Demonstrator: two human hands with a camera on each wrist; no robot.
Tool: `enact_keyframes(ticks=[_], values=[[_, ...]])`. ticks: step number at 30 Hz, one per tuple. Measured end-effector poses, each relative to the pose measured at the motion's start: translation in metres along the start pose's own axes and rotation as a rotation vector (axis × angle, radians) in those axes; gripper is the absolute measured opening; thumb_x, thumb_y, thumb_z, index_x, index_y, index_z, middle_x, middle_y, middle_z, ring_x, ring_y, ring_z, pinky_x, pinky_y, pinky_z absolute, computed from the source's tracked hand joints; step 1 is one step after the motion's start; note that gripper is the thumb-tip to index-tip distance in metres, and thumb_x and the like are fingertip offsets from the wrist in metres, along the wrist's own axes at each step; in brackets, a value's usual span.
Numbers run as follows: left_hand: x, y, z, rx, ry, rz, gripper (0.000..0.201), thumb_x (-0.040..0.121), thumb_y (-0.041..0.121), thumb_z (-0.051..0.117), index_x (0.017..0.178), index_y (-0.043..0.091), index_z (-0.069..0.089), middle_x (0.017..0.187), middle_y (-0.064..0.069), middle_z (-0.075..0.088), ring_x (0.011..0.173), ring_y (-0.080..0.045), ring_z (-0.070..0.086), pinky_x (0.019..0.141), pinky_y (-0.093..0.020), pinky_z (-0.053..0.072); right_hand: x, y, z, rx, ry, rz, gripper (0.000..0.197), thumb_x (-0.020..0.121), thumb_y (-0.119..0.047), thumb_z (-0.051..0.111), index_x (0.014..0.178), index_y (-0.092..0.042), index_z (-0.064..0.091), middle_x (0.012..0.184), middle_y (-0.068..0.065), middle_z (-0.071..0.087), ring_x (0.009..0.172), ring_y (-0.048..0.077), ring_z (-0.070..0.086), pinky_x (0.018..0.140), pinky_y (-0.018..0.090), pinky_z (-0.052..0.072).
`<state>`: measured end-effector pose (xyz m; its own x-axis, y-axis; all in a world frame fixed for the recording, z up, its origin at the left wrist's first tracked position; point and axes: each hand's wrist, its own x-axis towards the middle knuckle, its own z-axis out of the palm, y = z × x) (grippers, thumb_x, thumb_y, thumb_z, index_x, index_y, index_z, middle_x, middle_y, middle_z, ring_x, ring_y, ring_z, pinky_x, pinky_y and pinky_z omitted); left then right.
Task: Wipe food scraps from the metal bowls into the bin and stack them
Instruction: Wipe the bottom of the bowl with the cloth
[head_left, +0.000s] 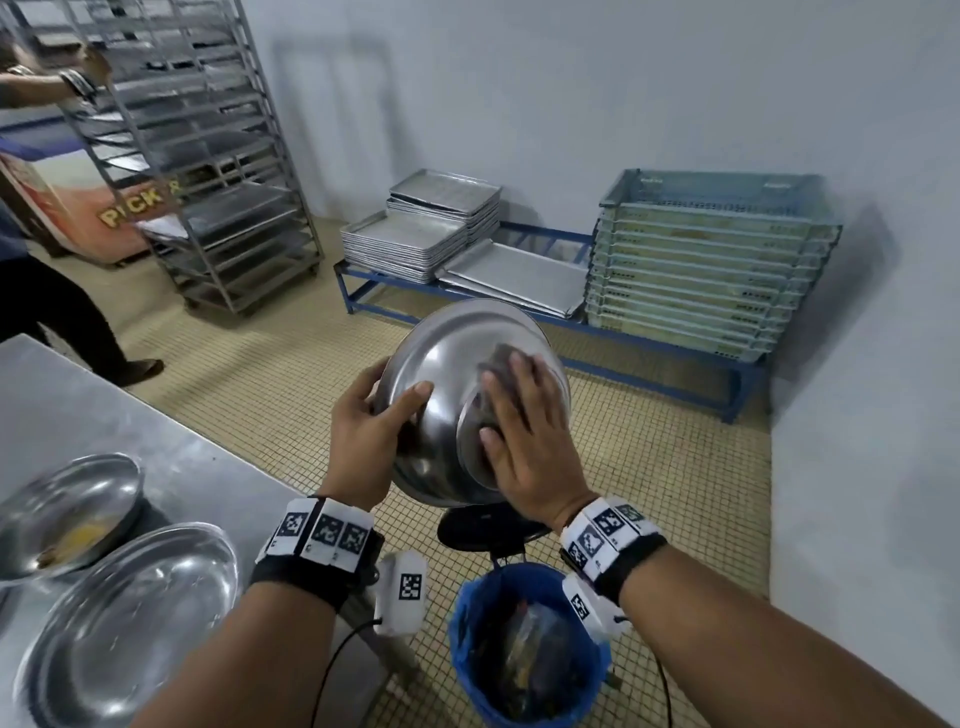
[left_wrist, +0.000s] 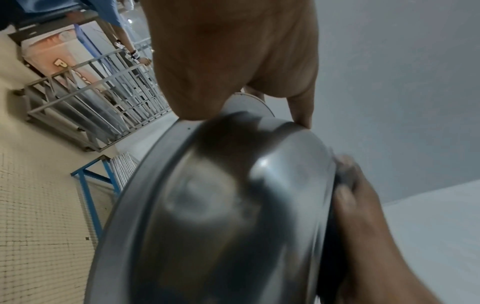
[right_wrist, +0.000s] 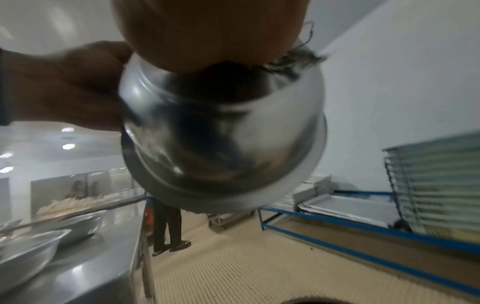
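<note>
Steel surface (head_left: 171, 457) at your left carries two metal bowls (head_left: 130, 618). Your left hand (head_left: 371, 436) has its fingers (head_left: 410, 395) clamped on the rim of the upturned bowl (head_left: 447, 364), held over the blue-lined bin (head_left: 524, 649). Your right hand (head_left: 530, 441) presses a grey cloth (head_left: 496, 358) flat on its base, fingers straight. Beyond stand a tray rack (head_left: 208, 156), stacked trays (head_left: 415, 234) and crates (head_left: 701, 270).
</note>
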<state>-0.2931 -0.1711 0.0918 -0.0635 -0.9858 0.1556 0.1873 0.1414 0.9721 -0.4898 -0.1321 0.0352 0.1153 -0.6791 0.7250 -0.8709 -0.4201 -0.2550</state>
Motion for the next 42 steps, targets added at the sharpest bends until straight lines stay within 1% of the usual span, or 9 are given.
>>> enact_keyframes(ticks=[5,8,14,22,25,30,37,39,42], values=[[0.012,0.009,0.01,-0.012,0.002,0.009,0.049,0.077,0.02,0.091,0.122,0.02,0.072,0.106,-0.013,0.079,0.097,-0.034,0.077,0.08,-0.046,0.062,0.044,0.04,-0.017,0.179,0.073,0.291,0.057,0.108,-0.041,0.03,0.159,-0.017,0.028,0.163,0.011,0.025,0.149,0.03,0.028,0.116,0.057,0.033],[0.016,0.011,0.026,-0.064,0.062,0.002,0.047,0.077,0.021,0.09,0.12,0.019,0.072,0.105,-0.014,0.079,0.096,-0.034,0.077,0.08,-0.045,0.061,0.073,0.042,-0.032,0.06,0.075,0.062,0.054,0.108,-0.037,0.033,0.154,-0.009,0.04,0.157,0.016,0.037,0.143,0.033,0.038,0.115,0.053,0.034],[0.016,0.011,0.061,-0.184,0.184,0.014,0.051,0.078,0.025,0.084,0.123,0.009,0.068,0.108,-0.017,0.078,0.095,-0.034,0.076,0.078,-0.042,0.062,0.05,0.061,-0.034,-0.075,-0.041,-0.314,0.056,0.107,-0.041,0.032,0.159,-0.02,0.027,0.166,0.017,0.022,0.155,0.04,0.013,0.122,0.062,0.017],[0.013,0.007,0.077,-0.226,0.214,0.023,0.045,0.079,0.028,0.081,0.121,0.014,0.07,0.113,-0.013,0.077,0.099,-0.031,0.076,0.081,-0.043,0.063,0.078,0.107,-0.05,0.101,0.002,0.056,0.062,0.107,-0.048,0.03,0.161,-0.015,0.024,0.164,0.015,0.023,0.15,0.035,0.026,0.119,0.057,0.028],[0.016,0.005,0.086,-0.269,0.239,0.02,0.044,0.082,0.026,0.08,0.122,0.013,0.069,0.114,-0.014,0.076,0.101,-0.031,0.075,0.082,-0.042,0.063,0.104,0.09,-0.059,0.003,0.03,-0.127,0.062,0.107,-0.046,0.031,0.158,-0.012,0.034,0.16,0.018,0.032,0.145,0.038,0.033,0.117,0.057,0.03],[0.024,0.011,0.084,-0.339,0.276,0.04,0.042,0.084,0.025,0.078,0.123,0.013,0.068,0.11,-0.011,0.077,0.101,-0.03,0.075,0.082,-0.04,0.063,0.068,0.075,-0.041,-0.062,-0.081,-0.459,0.062,0.105,-0.049,0.036,0.159,-0.021,0.026,0.168,0.012,0.018,0.156,0.037,0.009,0.123,0.06,0.013],[0.023,0.013,0.064,-0.211,0.227,0.035,0.048,0.076,0.031,0.086,0.119,0.015,0.071,0.113,-0.014,0.077,0.098,-0.032,0.075,0.079,-0.043,0.063,0.047,0.107,-0.026,0.373,-0.012,0.055,0.068,0.107,-0.05,0.031,0.163,-0.015,0.012,0.17,0.011,-0.002,0.157,0.028,0.005,0.12,0.054,0.031],[0.023,0.012,0.063,-0.139,0.177,0.036,0.041,0.074,0.026,0.091,0.11,0.016,0.073,0.103,-0.013,0.078,0.091,-0.03,0.076,0.073,-0.041,0.063,0.074,0.107,-0.034,0.47,-0.021,0.179,0.068,0.105,-0.056,0.025,0.163,-0.02,0.017,0.169,0.004,0.013,0.153,0.012,0.015,0.119,0.036,0.03],[0.024,0.014,0.066,-0.02,0.096,0.062,0.041,0.072,0.016,0.093,0.108,0.015,0.075,0.097,-0.013,0.079,0.087,-0.028,0.077,0.069,-0.036,0.062,0.12,0.106,-0.049,0.482,0.003,0.147,0.06,0.106,-0.049,0.026,0.152,-0.014,0.044,0.155,0.006,0.043,0.142,0.009,0.035,0.119,0.036,0.034]])
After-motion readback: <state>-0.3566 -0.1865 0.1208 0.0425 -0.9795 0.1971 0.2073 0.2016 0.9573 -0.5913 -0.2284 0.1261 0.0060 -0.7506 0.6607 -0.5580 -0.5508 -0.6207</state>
